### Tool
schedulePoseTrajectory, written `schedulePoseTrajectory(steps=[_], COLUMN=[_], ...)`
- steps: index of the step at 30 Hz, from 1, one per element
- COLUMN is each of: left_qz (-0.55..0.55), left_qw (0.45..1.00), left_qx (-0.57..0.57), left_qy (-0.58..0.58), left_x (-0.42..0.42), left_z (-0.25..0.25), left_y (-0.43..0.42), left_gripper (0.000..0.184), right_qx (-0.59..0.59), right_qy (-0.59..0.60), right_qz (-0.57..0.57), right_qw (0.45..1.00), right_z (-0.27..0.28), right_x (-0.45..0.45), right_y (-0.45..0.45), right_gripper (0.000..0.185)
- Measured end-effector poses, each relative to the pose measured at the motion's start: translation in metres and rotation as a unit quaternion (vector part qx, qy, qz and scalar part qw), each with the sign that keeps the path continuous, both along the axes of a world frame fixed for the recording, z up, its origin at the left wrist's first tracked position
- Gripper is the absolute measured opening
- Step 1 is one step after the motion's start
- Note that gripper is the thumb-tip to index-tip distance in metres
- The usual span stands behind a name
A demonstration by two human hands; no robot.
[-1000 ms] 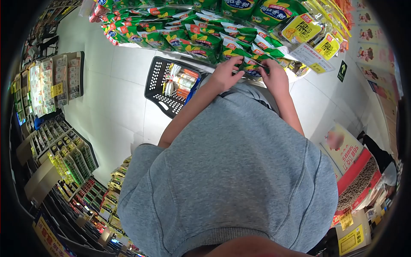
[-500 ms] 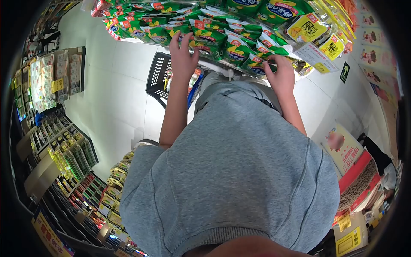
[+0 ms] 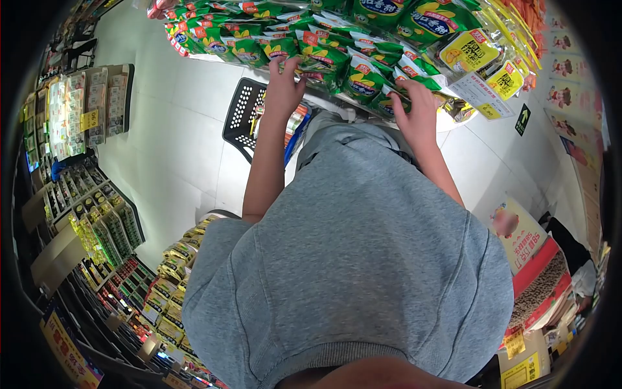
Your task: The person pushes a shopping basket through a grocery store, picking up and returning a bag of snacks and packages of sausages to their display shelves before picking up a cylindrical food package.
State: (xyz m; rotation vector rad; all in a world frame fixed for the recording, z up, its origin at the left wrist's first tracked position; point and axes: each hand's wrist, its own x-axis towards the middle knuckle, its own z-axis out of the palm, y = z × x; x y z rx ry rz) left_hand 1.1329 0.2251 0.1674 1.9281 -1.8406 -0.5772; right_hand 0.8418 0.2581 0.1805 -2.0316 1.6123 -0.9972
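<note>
Green snack bags with yellow and white print (image 3: 324,55) lie in overlapping rows on a display across the top. My left hand (image 3: 283,87) is at the front edge of the rows, its fingers spread and their tips against a green bag (image 3: 277,48). On the right, my right hand (image 3: 416,104) rests at the corner of another green bag (image 3: 383,104), thumb and fingers apart. Neither hand visibly holds a bag. The fingertips of both hands are partly hidden against the packaging.
A black basket (image 3: 241,120) with packaged items stands on the floor behind my left forearm. Yellow-labelled packs (image 3: 470,52) and a price tag (image 3: 481,96) are at the upper right. Shelves of goods (image 3: 97,220) line the left; a red-edged bin (image 3: 541,285) is at the lower right.
My left hand has moved left along the front row, away from my right hand and across the basket. My right hand stays by the same bag. The view has shifted slightly.
</note>
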Motion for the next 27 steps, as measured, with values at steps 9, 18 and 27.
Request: schedulePoseTrajectory(steps=[9, 18, 27], left_qz=[0.012, -0.011, -0.170], left_qw=[0.999, 0.980, 0.882], left_qx=[-0.036, -0.177, -0.417], left_qy=[-0.014, 0.092, 0.139], left_x=[-0.009, -0.001, -0.021], left_z=[-0.012, 0.030, 0.164], left_y=[-0.011, 0.021, 0.029], left_gripper=[0.029, 0.020, 0.046], right_qx=[0.085, 0.118, 0.098], right_qy=[-0.023, -0.096, -0.261], right_qz=[0.182, 0.217, 0.236], right_qw=[0.979, 0.964, 0.931], right_z=[0.003, -0.012, 0.038], right_x=[0.076, 0.085, 0.081], right_y=[-0.030, -0.028, -0.024], right_gripper=[0.046, 0.063, 0.067])
